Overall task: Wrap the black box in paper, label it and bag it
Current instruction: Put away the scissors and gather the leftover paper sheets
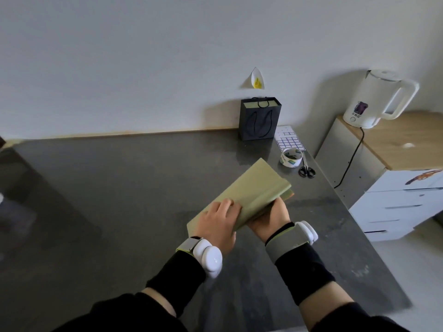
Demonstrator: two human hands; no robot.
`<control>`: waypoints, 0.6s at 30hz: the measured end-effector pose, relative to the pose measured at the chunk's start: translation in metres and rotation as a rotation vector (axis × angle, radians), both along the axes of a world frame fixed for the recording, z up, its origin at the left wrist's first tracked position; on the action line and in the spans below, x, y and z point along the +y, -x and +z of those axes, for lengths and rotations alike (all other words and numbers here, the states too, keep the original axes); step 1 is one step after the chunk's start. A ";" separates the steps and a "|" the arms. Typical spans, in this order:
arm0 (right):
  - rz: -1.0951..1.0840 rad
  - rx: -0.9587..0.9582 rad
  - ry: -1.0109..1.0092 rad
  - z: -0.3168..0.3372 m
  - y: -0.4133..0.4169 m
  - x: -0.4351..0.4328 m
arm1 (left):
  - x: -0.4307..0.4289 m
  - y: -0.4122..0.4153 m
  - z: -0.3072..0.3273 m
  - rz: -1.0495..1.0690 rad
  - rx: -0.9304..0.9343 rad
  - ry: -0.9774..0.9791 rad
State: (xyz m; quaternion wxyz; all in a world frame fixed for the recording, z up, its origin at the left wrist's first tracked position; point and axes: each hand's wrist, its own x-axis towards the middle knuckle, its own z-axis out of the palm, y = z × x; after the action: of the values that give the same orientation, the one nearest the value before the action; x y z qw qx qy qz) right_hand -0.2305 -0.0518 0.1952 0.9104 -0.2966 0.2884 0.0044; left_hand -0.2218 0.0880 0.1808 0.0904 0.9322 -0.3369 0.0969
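Observation:
A flat parcel covered in green paper (254, 188) lies tilted on the dark table (119, 200); the black box itself is hidden under the paper. My left hand (219, 224) presses flat on the parcel's near end. My right hand (271, 218) grips the parcel's right edge from below. A black paper bag (260, 119) stands upright at the wall, green inside its mouth. A sheet of labels (288, 140) lies right of the bag. A tape roll (290, 158) and black-handled scissors (306, 170) lie near it.
A white kettle (376, 99) with a black cord stands on a wooden-topped cabinet (407, 142) right of the table. White drawers (395, 204) sit below it. The table's right edge runs diagonally past the scissors. The wall bounds the far side.

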 end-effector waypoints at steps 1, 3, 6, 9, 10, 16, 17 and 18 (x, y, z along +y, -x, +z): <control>0.011 -0.027 -0.002 0.000 0.000 -0.001 | 0.001 0.000 -0.003 0.016 -0.043 0.019; 0.030 -0.027 0.006 0.001 -0.001 0.001 | 0.005 -0.003 -0.004 0.051 -0.113 0.056; 0.003 0.048 0.017 0.002 -0.002 0.004 | 0.017 -0.014 0.003 0.111 -0.162 0.020; -0.077 0.090 0.242 0.011 -0.005 0.006 | 0.030 -0.029 0.011 0.162 -0.212 -0.042; -0.080 0.085 0.479 0.013 -0.006 0.006 | 0.034 -0.035 0.012 0.148 -0.247 -0.051; 0.527 -0.249 2.489 0.026 -0.015 0.019 | 0.038 -0.055 0.022 -0.069 -0.494 -0.081; 0.731 -0.195 2.506 0.029 -0.019 0.025 | 0.037 -0.057 0.020 -0.104 -0.518 -0.067; 0.856 -0.109 2.483 0.035 -0.021 0.030 | 0.035 -0.058 0.021 -0.130 -0.533 -0.051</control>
State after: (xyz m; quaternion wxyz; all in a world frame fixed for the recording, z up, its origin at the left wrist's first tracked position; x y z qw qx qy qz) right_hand -0.2092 -0.0221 0.2304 -0.0299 -0.9981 -0.0526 0.0124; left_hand -0.1639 0.1235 0.2014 -0.0190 0.8523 -0.4101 0.3242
